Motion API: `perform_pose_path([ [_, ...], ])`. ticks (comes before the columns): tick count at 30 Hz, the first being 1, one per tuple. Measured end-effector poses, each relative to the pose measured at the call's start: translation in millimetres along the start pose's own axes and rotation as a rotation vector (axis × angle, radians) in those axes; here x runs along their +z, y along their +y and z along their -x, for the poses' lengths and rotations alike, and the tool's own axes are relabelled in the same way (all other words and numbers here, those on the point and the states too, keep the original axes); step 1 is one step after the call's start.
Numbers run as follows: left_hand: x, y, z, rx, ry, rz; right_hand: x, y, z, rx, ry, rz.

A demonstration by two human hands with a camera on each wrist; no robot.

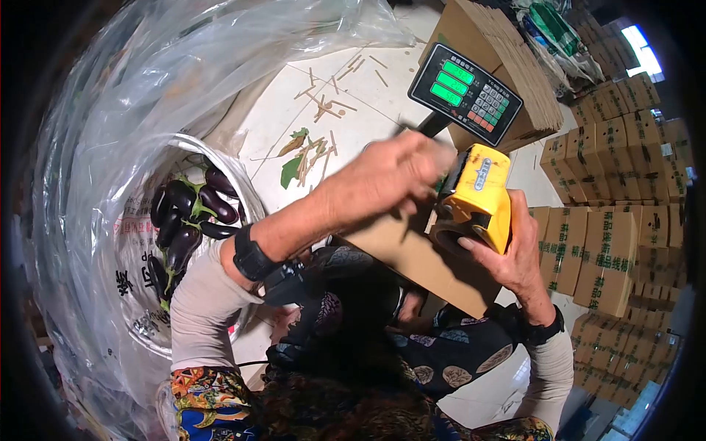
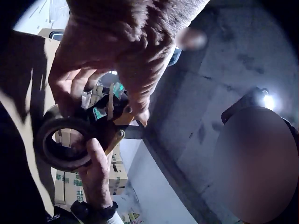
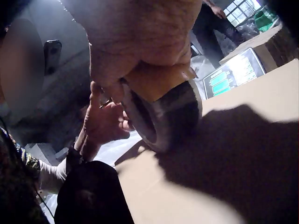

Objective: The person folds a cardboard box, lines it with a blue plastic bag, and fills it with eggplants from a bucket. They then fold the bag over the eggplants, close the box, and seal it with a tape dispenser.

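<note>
A yellow tape dispenser (image 1: 494,170) is held by my right hand (image 1: 516,246), whose thumb lies beside the tape roll. My left hand (image 1: 393,178), blurred in the head view, is at the dispenser's front end. In the left wrist view the fingers of my left hand (image 2: 112,51) are bent around the cutter end, above the dark tape roll (image 2: 44,144); whether they pinch tape is unclear. The right wrist view has my right hand (image 3: 140,37) over the roll (image 3: 180,114), with my left hand (image 3: 105,122) beside it. Under both hands lies a cardboard box (image 1: 460,278).
A scale display (image 1: 466,93) stands beyond the hands, near stacked flat cardboard (image 1: 507,44). At left, a lined container (image 1: 250,198) holds several eggplants (image 1: 182,246), with plastic sheeting (image 1: 95,147) around it. Packed cartons (image 1: 607,253) fill the right. Stems and leaves (image 1: 292,170) litter the floor.
</note>
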State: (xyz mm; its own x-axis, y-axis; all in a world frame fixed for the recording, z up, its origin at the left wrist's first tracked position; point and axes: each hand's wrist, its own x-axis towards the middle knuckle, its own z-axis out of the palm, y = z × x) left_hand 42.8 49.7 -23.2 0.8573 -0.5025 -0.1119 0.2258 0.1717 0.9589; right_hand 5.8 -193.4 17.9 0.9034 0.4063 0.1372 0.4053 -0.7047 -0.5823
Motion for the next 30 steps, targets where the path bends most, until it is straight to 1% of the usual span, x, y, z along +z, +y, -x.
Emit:
perform_pose_path([
  [2,5.4,8.8,16.7,-0.045,-0.195,-0.144,0.3,0.9,2.5,0.038,0.008,-0.030],
  [3,6.2,1.7,17.7,-0.074,-0.170,-0.117,0.7,1.3,3.5,0.059,0.015,-0.047],
  [6,1.8,-1.8,18.0,-0.195,-0.241,-0.014,0.0,0.1,4.8,0.066,-0.010,-0.012],
  [7,4.7,-1.5,20.1,-0.174,-0.199,0.066,-0.7,0.2,4.6,0.059,-0.014,-0.003],
  [10,-2.0,4.5,21.1,-0.135,-0.156,-0.076,-0.5,-0.9,5.1,0.035,-0.026,0.016],
  [11,-7.3,-0.1,23.0,-0.068,-0.065,-0.144,-0.8,-1.4,6.8,0.030,-0.026,0.019],
  [12,-35.3,-10.5,21.4,-0.021,0.179,-0.277,-0.8,-1.5,7.5,0.026,-0.026,0.023],
  [13,-64.5,-34.3,17.1,0.165,0.367,-0.567,-0.3,-1.1,8.0,0.037,-0.026,0.013],
  [14,-81.9,-34.9,19.0,0.068,0.498,-0.512,0.3,-0.7,8.5,0.046,-0.027,0.002],
  [15,-101.5,-40.2,23.2,0.069,0.535,-0.674,1.2,-0.3,7.5,0.053,-0.023,-0.007],
  [16,-113.1,-48.5,29.1,0.206,0.554,-0.971,1.6,-0.7,6.6,0.047,-0.019,0.001],
  [18,-103.3,-46.3,32.6,0.580,0.662,-1.325,2.2,-3.1,5.3,0.037,-0.025,0.021],
  [19,-92.7,-41.0,35.3,0.439,0.566,-1.031,2.9,-3.9,3.3,0.025,-0.028,0.025],
  [20,-71.9,-21.4,37.6,0.300,0.462,-0.736,3.1,-4.4,2.8,0.017,-0.030,0.029],
  [21,-54.3,-1.6,37.8,0.109,0.352,-0.390,2.8,-5.4,3.1,0.010,-0.034,0.035],
  [24,-21.2,15.1,30.4,-0.064,0.087,-0.019,2.7,-12.1,2.5,0.010,-0.028,0.057],
  [27,-7.3,15.2,19.9,-0.108,0.001,-0.085,4.0,-14.1,2.4,0.000,-0.025,0.064],
  [30,-8.7,5.4,15.9,-0.089,-0.019,-0.058,3.4,-17.7,0.5,-0.016,-0.035,0.098],
])
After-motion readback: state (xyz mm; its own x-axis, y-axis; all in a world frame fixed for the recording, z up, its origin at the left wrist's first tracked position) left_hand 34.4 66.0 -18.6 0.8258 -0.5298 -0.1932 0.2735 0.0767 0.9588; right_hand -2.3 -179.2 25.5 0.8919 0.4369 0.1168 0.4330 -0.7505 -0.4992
